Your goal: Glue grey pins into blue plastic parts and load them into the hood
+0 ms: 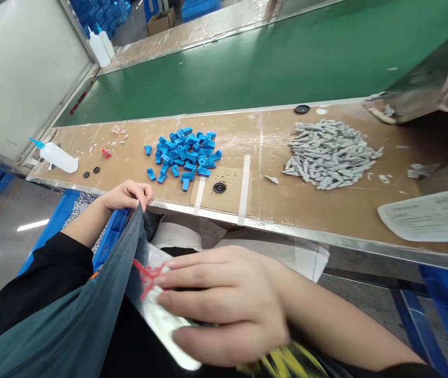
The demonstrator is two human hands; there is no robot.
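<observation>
My left hand (129,195) is closed at the table's front edge, thumb and fingers pinching the edge of a grey-blue cloth (109,294), which is drawn up from my lap. My right hand (224,304), slightly blurred, is over my lap with its fingers stretched out. Under its fingertips lies a white, flat, phone-like slab (169,336), tilted, with a red crossed strip (148,277) at its upper end. The hand covers part of the slab, and whether the fingers press on it is hard to see.
On the cardboard-topped table lie a pile of blue plastic parts (187,152) and a heap of grey parts (332,152). A white squeeze bottle (59,156) lies left, a white sheet (432,212) right. A green conveyor belt (247,68) runs behind; a blue bin (66,207) stands below.
</observation>
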